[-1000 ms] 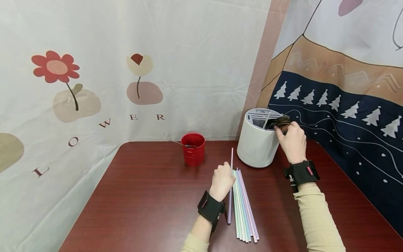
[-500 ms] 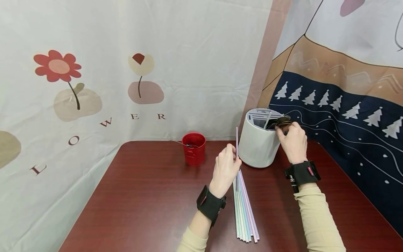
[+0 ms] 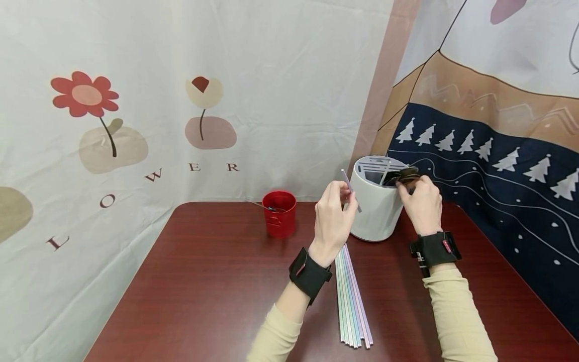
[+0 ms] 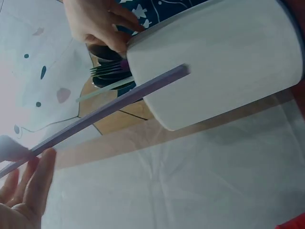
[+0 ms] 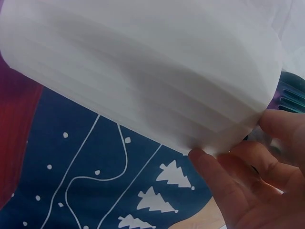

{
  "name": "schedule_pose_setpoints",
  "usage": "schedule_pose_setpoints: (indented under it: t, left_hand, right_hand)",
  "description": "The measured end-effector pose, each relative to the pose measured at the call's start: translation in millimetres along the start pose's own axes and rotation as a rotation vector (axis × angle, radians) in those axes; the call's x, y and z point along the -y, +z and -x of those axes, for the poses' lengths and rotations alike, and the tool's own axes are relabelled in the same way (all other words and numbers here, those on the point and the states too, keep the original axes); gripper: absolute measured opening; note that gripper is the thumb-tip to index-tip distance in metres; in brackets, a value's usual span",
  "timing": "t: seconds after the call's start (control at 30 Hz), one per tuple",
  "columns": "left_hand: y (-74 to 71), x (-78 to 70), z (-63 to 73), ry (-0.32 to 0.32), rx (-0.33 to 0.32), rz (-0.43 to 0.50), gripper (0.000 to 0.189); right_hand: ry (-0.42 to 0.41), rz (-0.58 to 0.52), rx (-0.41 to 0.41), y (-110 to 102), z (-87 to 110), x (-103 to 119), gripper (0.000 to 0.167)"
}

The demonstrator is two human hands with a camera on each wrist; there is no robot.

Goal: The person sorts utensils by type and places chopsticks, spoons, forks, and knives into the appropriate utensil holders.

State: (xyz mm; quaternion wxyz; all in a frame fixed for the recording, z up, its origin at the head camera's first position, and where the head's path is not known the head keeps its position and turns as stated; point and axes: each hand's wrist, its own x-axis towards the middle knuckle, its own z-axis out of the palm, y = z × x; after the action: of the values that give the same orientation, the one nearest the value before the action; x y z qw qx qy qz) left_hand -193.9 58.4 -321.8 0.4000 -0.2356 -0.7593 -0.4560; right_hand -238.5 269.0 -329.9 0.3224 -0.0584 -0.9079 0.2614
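Observation:
My left hand (image 3: 332, 218) pinches a purple straw (image 4: 119, 101) and holds it up just left of the white cylindrical utensil holder (image 3: 376, 213). In the left wrist view the straw slants, its free end in front of the holder's wall. My right hand (image 3: 422, 206) grips the holder's rim on the right side, fingers against the wall. Dark cutlery (image 3: 402, 174), with fork tines (image 4: 106, 70) showing, stands in the holder, and one pale straw (image 4: 102, 89) leans out beside it. A row of pastel straws (image 3: 353, 301) lies on the table below.
A red cup (image 3: 279, 221) with a thin utensil leaning in it stands left of my left hand on the dark red-brown table (image 3: 217, 281). A printed cloth (image 3: 289, 100) hangs behind, and a navy tree-patterned one (image 3: 506, 176) hangs at the right.
My left hand has lifted the purple straw off the table, moved it up and right towards the holder and tilted it. The right hand stays at the rim.

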Motion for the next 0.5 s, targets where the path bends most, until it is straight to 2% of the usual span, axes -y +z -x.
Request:
schedule_pose_setpoints:
  t: [0.13,0.27,0.37,0.5]
  left_hand:
    - [5.2,-3.3,-9.2,0.105,-0.083,-0.003,0.009]
    - [12.7,-5.5,-16.6,0.177,-0.130,0.023,0.007]
    - [18.9,-5.0,-21.2,0.201,-0.139,0.027,0.007]
    - [27.8,-0.3,-27.1,0.202,-0.115,-0.007,0.007]
  right_hand:
    - [-0.004,-0.001,-0.003,0.0,0.0,-0.3,0.037]
    - [-0.009,-0.005,-0.003,-0.2,-0.6,-0.8,0.037]
    - [-0.005,-0.006,0.003,-0.5,-0.8,-1.0,0.037]
    - [0.003,-0.005,0.010,-0.5,-0.6,-1.3,0.037]
